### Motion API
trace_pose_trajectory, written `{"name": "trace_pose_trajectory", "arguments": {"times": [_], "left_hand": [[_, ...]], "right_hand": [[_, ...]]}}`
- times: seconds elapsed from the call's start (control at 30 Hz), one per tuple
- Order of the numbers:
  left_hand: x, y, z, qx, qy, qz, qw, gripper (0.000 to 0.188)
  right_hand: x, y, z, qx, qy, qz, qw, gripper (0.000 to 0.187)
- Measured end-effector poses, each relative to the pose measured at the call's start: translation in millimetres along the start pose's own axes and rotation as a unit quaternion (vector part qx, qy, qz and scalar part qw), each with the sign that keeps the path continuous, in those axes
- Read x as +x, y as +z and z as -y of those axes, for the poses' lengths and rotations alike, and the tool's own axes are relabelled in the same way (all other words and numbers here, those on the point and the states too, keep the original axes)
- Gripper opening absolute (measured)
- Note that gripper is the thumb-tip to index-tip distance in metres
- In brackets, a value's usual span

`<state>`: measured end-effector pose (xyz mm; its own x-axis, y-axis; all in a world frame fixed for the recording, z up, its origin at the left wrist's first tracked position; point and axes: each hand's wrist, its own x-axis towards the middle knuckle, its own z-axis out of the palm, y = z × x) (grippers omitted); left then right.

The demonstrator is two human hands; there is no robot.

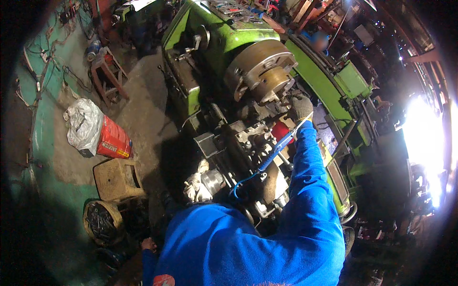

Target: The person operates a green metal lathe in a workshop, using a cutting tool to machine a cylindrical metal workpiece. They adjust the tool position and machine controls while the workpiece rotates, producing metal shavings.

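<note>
My right arm, in a blue sleeve, reaches across a green lathe (253,31). At its end, my right hand (301,107) wears a grey knit glove and sits just below the big metal chuck (260,66). Its fingers look curled, and what they grip is hidden. A slim blue tube (282,143) with a pale tip slants beside my right wrist, a blue cord hanging from its lower end. Below the chuck lies the tool post (257,136), with a red object (280,130) beside it. My left hand (149,244) is bare and low at the left; its fingers are too small and dark to read.
A red bucket (114,138) with a white sack stands on the left floor. Nearer are a tan plastic stool (112,178) and a round container (90,217) of metal scraps. White rag covers a metal cylinder (212,181). Another person (320,42) is beyond the lathe.
</note>
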<state>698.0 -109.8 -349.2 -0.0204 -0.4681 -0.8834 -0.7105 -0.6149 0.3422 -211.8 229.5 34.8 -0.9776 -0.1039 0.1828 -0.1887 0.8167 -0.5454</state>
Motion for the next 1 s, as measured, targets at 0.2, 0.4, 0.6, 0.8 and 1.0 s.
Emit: {"name": "trace_pose_trajectory", "arguments": {"times": [0.2, 0.4, 0.6, 0.8, 1.0], "left_hand": [[5, 5, -6, -0.021, -0.016, -0.026, 0.999, 0.023], [9, 14, -5, -0.037, -0.023, -0.045, 0.998, 0.02], [6, 17, 5, -0.081, -0.024, -0.016, 0.996, 0.019], [3, 16, 7, -0.128, -0.063, -0.033, 0.989, 0.018], [-4, 21, -5, -0.085, -0.089, 0.006, 0.992, 0.025]], "right_hand": [[-2, -18, 21, -0.161, 0.003, 0.042, 0.986, 0.037], [16, -13, -6, -0.202, -0.126, 0.04, 0.97, 0.036], [33, -8, -4, -0.149, -0.026, 0.015, 0.988, 0.042], [49, -11, -13, -0.164, -0.001, 0.074, 0.984, 0.045], [28, -15, 15, -0.2, -0.063, 0.079, 0.975, 0.041]]}}
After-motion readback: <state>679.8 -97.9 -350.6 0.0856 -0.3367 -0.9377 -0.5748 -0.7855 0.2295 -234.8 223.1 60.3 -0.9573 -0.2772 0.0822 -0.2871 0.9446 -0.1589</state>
